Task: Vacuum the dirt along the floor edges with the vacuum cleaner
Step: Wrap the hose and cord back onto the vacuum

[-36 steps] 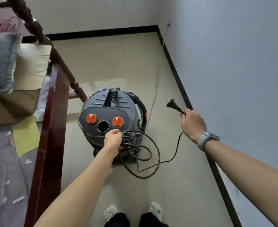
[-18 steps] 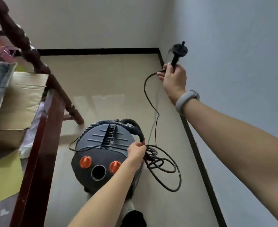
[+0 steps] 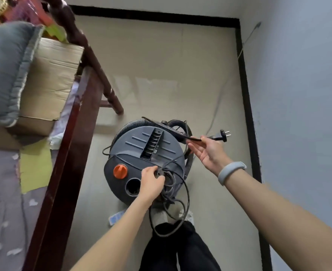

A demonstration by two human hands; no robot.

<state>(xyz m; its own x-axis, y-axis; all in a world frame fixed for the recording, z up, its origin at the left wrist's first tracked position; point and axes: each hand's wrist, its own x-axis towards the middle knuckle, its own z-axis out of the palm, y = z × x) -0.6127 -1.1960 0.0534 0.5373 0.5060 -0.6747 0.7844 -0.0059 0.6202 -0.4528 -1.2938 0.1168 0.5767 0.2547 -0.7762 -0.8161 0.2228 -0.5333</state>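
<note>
A grey round vacuum cleaner point(image 3: 141, 151) with an orange knob point(image 3: 120, 171) and a ribbed hose wrapped round its back stands on the beige floor in front of my feet. My left hand point(image 3: 151, 182) grips a bundle of coiled black power cord point(image 3: 173, 194) on the vacuum's front right side. Loops of the cord hang down over my feet. My right hand point(image 3: 208, 149) is palm up to the right of the vacuum and pinches the cord just behind its black plug point(image 3: 220, 135), whose prongs point right toward the wall.
A dark wooden bed frame point(image 3: 67, 153) with a cardboard box point(image 3: 49, 79) and a grey cushion point(image 3: 6, 69) runs along the left. A pale wall point(image 3: 302, 94) with a black skirting strip point(image 3: 247, 98) borders the floor on the right and far side. A thin grey cable runs along that wall.
My right hand has come down from up by the wall corner to beside the vacuum, with the plug still in it. My left hand has shifted along the cord bundle. The view has tilted downward.
</note>
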